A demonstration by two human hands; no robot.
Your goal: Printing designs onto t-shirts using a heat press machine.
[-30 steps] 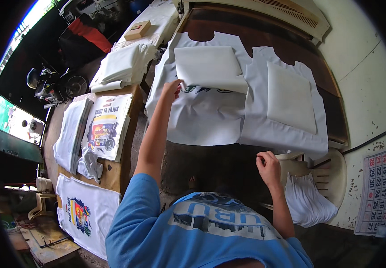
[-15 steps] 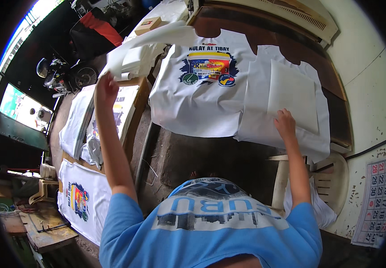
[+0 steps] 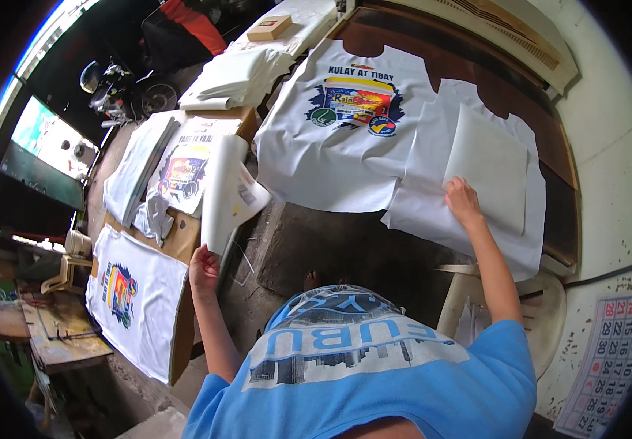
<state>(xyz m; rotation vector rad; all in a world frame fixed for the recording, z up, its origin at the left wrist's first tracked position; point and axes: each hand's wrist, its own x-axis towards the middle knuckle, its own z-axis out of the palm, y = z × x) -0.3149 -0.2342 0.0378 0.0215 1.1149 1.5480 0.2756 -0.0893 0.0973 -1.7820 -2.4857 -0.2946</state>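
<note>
The left hand [image 3: 204,268] is closed in a pinch on the lower edge of a white sheet [image 3: 227,192] (slightly curled, with a small print on its underside). The sheet stands upright from the hand, just off the near right corner of the brown side table [image 3: 184,245]. On that table lie a printed white shirt [image 3: 181,165] near its far edge, a stack of folded white cloth [image 3: 134,174] at its left edge, and a crumpled white rag [image 3: 151,218] near its front edge.

The right hand [image 3: 464,203] rests palm down, fingers together, on the near left corner of a second white sheet [image 3: 490,166]. This sheet lies flat on a plain white shirt [image 3: 433,212] at the right side of the dark wooden work table [image 3: 550,157]. Just beside it, toward the table's left edge, a white shirt with a coloured print [image 3: 330,146] lies spread flat, its hem hanging over the front edge.

Another printed shirt [image 3: 133,307] lies on a low board at far left.
</note>
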